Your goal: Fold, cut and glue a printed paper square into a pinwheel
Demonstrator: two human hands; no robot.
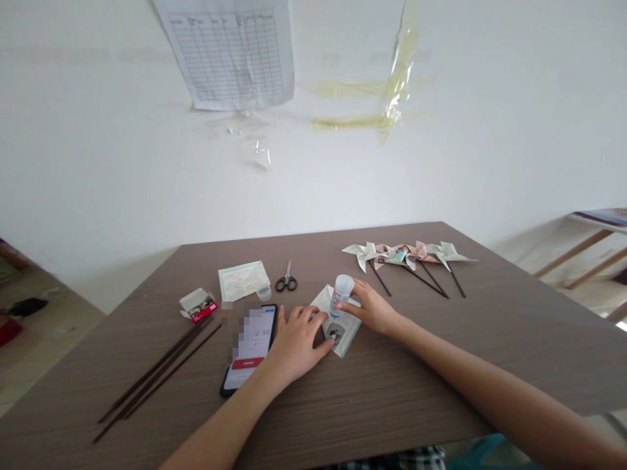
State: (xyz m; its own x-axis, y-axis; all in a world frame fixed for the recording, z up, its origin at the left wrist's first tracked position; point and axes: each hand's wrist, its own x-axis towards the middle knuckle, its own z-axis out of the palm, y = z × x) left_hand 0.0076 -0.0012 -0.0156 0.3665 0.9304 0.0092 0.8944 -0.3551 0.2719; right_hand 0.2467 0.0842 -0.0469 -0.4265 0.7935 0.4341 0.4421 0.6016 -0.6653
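My right hand [369, 307] is wrapped round a glue stick [340, 297], a clear tube with a whitish end up, held over a printed paper square [349, 339]. The tube's lower end meets the paper or hovers just over it; I cannot tell which. Fingers spread, my left hand [298, 343] rests on the table with its fingertips at the paper's left edge. Close to its left side lies a phone [255, 346] with a lit screen. A clear cap [263, 292] sits behind the phone, beside a stack of paper squares [242, 279].
Black-handled scissors [287, 282] lie at the back. A small red and white open box [198, 305] holds small pieces, with several dark sticks [151, 375] in front. Paper pinwheels [406, 256] on sticks lie at the back right. A white wall [313, 189] borders the table [416, 405].
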